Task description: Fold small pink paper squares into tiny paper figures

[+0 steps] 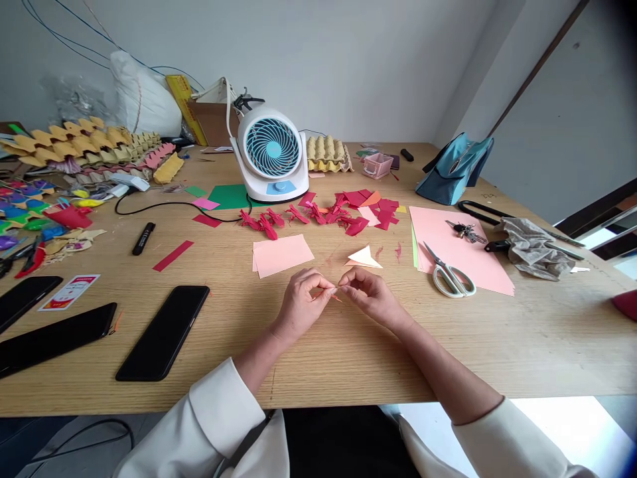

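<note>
My left hand (306, 297) and my right hand (371, 297) meet above the wooden table (348, 365), fingertips close together. Each one pinches at a thin pinkish strip of paper (336, 298), mostly hidden by the fingers. Just beyond them lie flat pink paper sheets (283, 255) and a folded pale paper piece (365, 256). Farther back, a row of crumpled, tied red paper pieces (297, 214) stretches toward a pile of red paper scraps (359, 199). Scissors (450, 275) with white handles rest on a large pink sheet (460, 245) to the right.
A white fan (273, 149) stands at the back. Three black phones, one of them the nearest phone (163, 332), lie at left, with a black marker (144, 239) beyond. Keys (466, 231), a grey cloth (535, 245) and a blue bag (455, 169) are at right. Egg trays (79, 143) pile up far left.
</note>
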A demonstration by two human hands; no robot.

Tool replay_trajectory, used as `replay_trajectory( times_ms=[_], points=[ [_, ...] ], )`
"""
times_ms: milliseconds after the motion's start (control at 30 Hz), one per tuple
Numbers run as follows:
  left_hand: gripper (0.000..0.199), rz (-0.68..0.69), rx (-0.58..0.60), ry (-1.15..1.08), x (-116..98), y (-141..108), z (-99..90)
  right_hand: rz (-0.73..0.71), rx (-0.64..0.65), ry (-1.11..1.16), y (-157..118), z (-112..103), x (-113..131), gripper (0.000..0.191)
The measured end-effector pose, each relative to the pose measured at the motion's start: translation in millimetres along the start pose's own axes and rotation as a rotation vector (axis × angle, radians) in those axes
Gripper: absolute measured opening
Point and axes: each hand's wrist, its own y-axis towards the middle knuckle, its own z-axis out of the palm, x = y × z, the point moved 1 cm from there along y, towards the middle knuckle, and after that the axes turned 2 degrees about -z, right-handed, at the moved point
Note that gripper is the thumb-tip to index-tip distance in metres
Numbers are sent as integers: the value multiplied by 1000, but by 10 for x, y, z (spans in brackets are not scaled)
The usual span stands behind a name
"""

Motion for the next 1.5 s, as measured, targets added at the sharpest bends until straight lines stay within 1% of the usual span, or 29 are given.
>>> replay_trajectory(
  times_ms=[100, 233, 433, 600, 667, 733, 833, 900, 1000, 1067, 1133, 1233, 1400, 1500],
  points=[
    [14, 0, 12, -5, -15, 2, -5, -40, -29, -118, -15, 23, 47, 13],
    [16, -15, 17, 34, -19, 0, -8, -128, -54, -243, -19, 35, 91, 7],
    [16, 31, 39, 144, -28, -10, -9, -278, -45, -353, -22, 35, 64, 9],
    [16, 51, 70, 163, -65, -5, -8, -309, -27, -388, -27, 59, 76, 11],
    [16, 22, 68, 103, -68, 2, -11, -296, -35, -372, -22, 64, 90, 11],
    [17, -35, 61, -5, -54, 9, -17, -264, -60, -329, -15, 57, 98, 15],
    [20, -158, 58, -184, -4, 15, -22, -163, -106, -238, -12, 25, 91, 22],
    [21, -249, 42, -290, 36, 14, -17, -71, -108, -163, -17, 9, 79, 24],
    [23, -366, 14, -414, 79, 7, 4, 40, -28, -48, -27, 38, 64, 34],
    [24, -415, 5, -459, 90, -2, 23, 67, 31, -11, -29, 92, 53, 39],
    [25, -442, 1, -491, 92, -12, 43, 73, 53, 1, -24, 149, 35, 38],
    [26, -464, 16, -535, 87, -23, 67, 73, 47, 7, -8, 192, -8, 31],
    [26, -480, -2, -604, 56, 1, 54, 91, 21, 71, 18, 137, -87, 35],
    [26, -467, -18, -589, 37, 24, 23, 93, -18, 103, 26, 105, -108, 36]
  ],
)
